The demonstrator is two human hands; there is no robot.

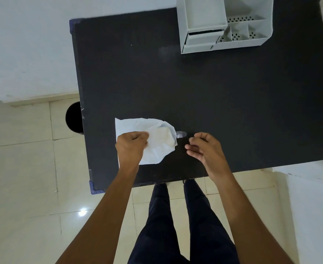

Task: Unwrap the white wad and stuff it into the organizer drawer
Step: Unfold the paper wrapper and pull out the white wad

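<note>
The white wad (153, 134) is mostly unfolded into a crumpled sheet near the table's front left. My left hand (131, 146) pinches its near left part, with the rest spread out flat toward the right. My right hand (204, 147) hovers a little to the right of the sheet, fingers loosely curled and apart, holding nothing. The white organizer (223, 23) stands at the far right of the table. Its small drawer (202, 38) on the front left side looks slightly pulled out.
The black table (195, 82) has blue corner guards at its left corners. A small pale smudge or scrap (181, 134) lies just right of the sheet. A dark round bin (74, 117) stands on the tiled floor beside the table's left edge. My legs are below the front edge.
</note>
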